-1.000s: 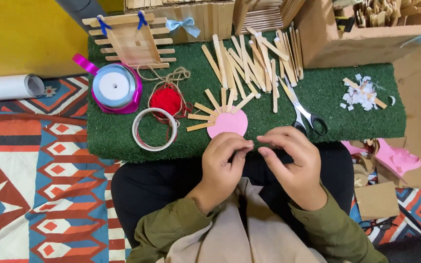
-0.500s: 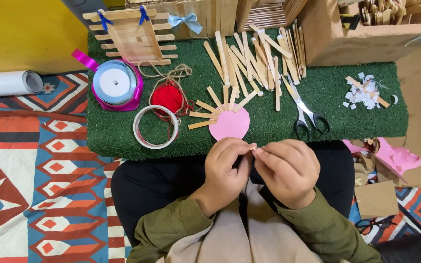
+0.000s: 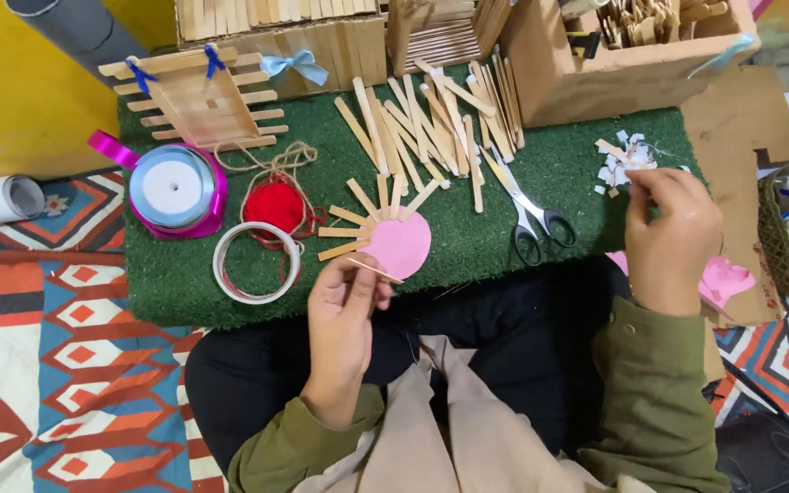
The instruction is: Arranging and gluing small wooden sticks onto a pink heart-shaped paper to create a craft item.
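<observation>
A person sits on a patterned rug with a green turf mat in front of the knees. The left hand has its fingers closed together on a thin wooden stick, held at a slant just below a pink paper heart. Flat craft sticks fan out from the heart's upper left edge. The right hand is raised to the right of the mat, thumb and fingertips pinched together just under a small heap of white paper scraps; whether they hold a scrap cannot be told. Between the two hands lie scissors, with a loose pile of craft sticks beyond them. To the left of the left hand's fingers sit a ring of clear tape, a ball of red yarn and a spool of ribbon. A cardboard box stands beyond the right hand.
</observation>
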